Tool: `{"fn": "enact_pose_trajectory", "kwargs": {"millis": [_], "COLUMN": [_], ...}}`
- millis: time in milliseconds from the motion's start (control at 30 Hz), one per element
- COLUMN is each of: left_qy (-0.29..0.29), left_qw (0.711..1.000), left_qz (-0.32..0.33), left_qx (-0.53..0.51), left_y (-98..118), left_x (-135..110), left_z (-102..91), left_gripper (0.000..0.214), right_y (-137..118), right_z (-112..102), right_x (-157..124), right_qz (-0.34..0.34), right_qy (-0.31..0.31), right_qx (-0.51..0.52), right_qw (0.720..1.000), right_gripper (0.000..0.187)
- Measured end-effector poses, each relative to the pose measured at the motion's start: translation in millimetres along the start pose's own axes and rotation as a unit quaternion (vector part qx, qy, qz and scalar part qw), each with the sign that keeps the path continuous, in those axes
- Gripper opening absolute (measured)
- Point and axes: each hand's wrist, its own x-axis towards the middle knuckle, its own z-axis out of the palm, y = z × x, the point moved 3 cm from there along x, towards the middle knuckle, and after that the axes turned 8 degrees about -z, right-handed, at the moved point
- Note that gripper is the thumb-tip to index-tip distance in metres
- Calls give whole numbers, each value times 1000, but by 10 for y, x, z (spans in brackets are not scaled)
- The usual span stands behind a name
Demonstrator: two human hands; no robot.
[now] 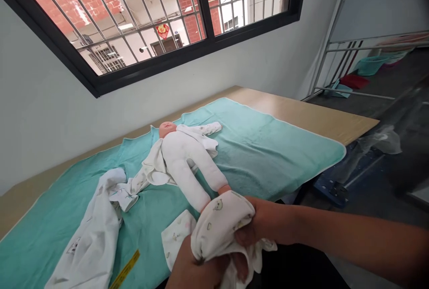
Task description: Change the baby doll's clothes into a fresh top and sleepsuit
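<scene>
A baby doll (181,149) with a white cloth body lies on its back, legs toward me, on a turquoise towel (268,141). An open white baby jacket (152,163) is spread beneath its upper body, one sleeve over an arm. At the doll's feet, both my hands grip white printed baby pants (223,224), bunched up. My left hand (203,269) has its fingers wrapped in the lower part of the cloth. My right hand (259,224) pinches the right side. The cloth hides part of the doll's feet and some of my fingers.
Another white garment (95,231) lies on the left of the towel, near a yellow tape measure (125,271). A small printed cloth piece (177,235) is beside my left hand. Beneath the towel is a wooden table (284,105), against a wall with a barred window (208,11).
</scene>
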Motion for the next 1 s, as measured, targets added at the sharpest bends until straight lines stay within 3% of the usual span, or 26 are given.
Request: {"fn": "enact_pose_trajectory", "kwargs": {"millis": [133, 233, 333, 467, 533, 600, 733, 900, 1000], "left_qy": [67, 104, 101, 99, 114, 116, 86, 77, 110], "left_qw": [997, 987, 979, 972, 962, 957, 970, 989, 980], "left_qz": [30, 105, 124, 115, 92, 80, 97, 108, 167], "left_qx": [-7, 70, 124, 178, 229, 254, 204, 63, 25], "left_y": [62, 124, 154, 205, 229, 249, 286, 331, 362], "left_x": [145, 221, 305, 358, 370, 387, 406, 367, 384], "left_z": [27, 37, 76, 165, 186, 187, 181, 222, 195], "left_gripper": [42, 30, 27, 22, 18, 18, 24, 38, 37], "right_y": [18, -56, -146, -222, -220, -200, -187, -325, -448], "right_z": [-32, -107, -189, -276, -287, -284, -309, -393, -398], "right_x": [-24, -29, -14, -7, -11, -10, 14, 67, 119], "right_qz": [13, 4, -25, -93, -110, -125, -172, -190, -212], "right_qy": [-3, 21, 66, 171, 198, 203, 208, 219, 187], "right_qx": [-5, -121, -234, -374, -446, -479, -420, -329, -329], "right_qw": [1000, 992, 970, 907, 866, 845, 866, 899, 901], "right_gripper": [36, 42, 39, 30, 26, 29, 33, 45, 48]}}
